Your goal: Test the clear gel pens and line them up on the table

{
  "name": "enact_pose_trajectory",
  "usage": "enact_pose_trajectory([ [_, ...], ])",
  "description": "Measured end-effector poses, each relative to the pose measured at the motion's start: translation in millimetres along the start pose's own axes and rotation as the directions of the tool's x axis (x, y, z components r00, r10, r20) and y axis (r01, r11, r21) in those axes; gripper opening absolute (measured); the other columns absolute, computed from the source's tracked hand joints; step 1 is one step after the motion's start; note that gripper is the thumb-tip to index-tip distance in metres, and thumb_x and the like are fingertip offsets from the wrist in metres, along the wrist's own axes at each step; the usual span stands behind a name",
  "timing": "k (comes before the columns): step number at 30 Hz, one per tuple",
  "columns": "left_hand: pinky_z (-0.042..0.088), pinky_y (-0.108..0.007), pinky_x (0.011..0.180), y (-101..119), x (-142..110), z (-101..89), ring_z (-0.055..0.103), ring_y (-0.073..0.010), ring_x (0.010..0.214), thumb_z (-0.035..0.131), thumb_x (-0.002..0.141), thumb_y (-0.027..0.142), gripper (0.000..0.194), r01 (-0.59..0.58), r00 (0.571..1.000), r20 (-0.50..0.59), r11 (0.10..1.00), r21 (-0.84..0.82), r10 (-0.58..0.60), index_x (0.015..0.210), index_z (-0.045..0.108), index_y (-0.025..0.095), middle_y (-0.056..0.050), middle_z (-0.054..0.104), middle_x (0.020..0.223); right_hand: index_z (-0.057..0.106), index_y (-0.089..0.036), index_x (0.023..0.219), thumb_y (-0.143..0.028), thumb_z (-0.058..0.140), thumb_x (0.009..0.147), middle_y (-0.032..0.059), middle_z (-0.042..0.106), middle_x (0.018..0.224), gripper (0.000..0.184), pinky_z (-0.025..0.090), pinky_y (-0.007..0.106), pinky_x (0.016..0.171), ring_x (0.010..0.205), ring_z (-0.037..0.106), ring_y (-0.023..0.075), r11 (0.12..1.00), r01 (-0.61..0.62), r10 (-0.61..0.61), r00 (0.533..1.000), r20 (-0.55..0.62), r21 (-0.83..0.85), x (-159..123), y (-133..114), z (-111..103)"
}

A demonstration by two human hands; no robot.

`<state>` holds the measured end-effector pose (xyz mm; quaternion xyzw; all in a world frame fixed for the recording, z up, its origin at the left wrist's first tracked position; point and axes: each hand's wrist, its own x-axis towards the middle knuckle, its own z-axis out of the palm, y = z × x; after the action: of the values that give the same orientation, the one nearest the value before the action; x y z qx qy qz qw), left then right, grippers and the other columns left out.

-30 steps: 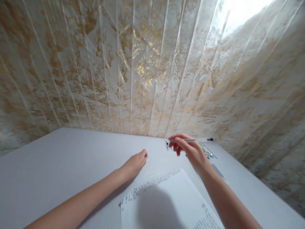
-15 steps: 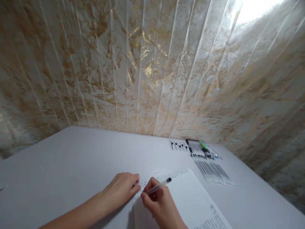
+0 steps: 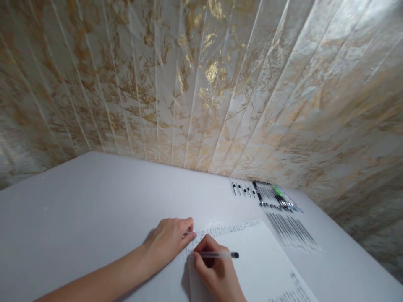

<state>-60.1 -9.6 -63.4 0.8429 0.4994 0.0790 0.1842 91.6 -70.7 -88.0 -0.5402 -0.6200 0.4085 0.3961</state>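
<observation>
My right hand (image 3: pixel 215 266) grips a pen (image 3: pixel 218 254) with a clear barrel and a black end, its fingers closed round the lower part. The pen lies at a low slant, black end to the right; its tip is hidden by the fingers. Under that hand is a white sheet of paper (image 3: pixel 252 260) with rows of small dark writing along its top edge and at its lower right. At the paper's upper left corner rests my left hand (image 3: pixel 173 235), fingers curled. A thin greyish piece shows between its thumb and forefinger, too small to name.
On the white table (image 3: pixel 110 201), right of the paper, lies a row of thin dark sticks like pen refills (image 3: pixel 291 230). Behind them are a group of pens and black parts (image 3: pixel 267 195) with a green item, and several short black-topped pieces (image 3: pixel 244 190). A gold-patterned curtain (image 3: pixel 189 105) hangs beyond.
The pen has tipped over from slanting upward to nearly level, its black end swinging lower. The view has shifted slightly, and both hands and the paper appear a little further right.
</observation>
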Motion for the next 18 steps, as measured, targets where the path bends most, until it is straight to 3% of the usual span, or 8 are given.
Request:
enact_pose_trajectory([
  [18, 0.034, -0.025, 0.058, -2.4, -1.1, 6.0, 0.065, -0.0199, 0.069, 0.051, 0.091, 0.034, 0.014, 0.010, 1.000, -0.026, 1.000, 0.010, -0.009, 0.083, 0.059, 0.025, 0.002, 0.070, 0.074, 0.047, -0.020, 0.062, -0.019, 0.052, 0.070, -0.0054, 0.042, 0.052, 0.010, 0.027, 0.024, 0.048, 0.050, 0.035, 0.0095, 0.999, -0.014, 0.014, 1.000, -0.009, 0.037, -2.1, -1.8, -0.5],
])
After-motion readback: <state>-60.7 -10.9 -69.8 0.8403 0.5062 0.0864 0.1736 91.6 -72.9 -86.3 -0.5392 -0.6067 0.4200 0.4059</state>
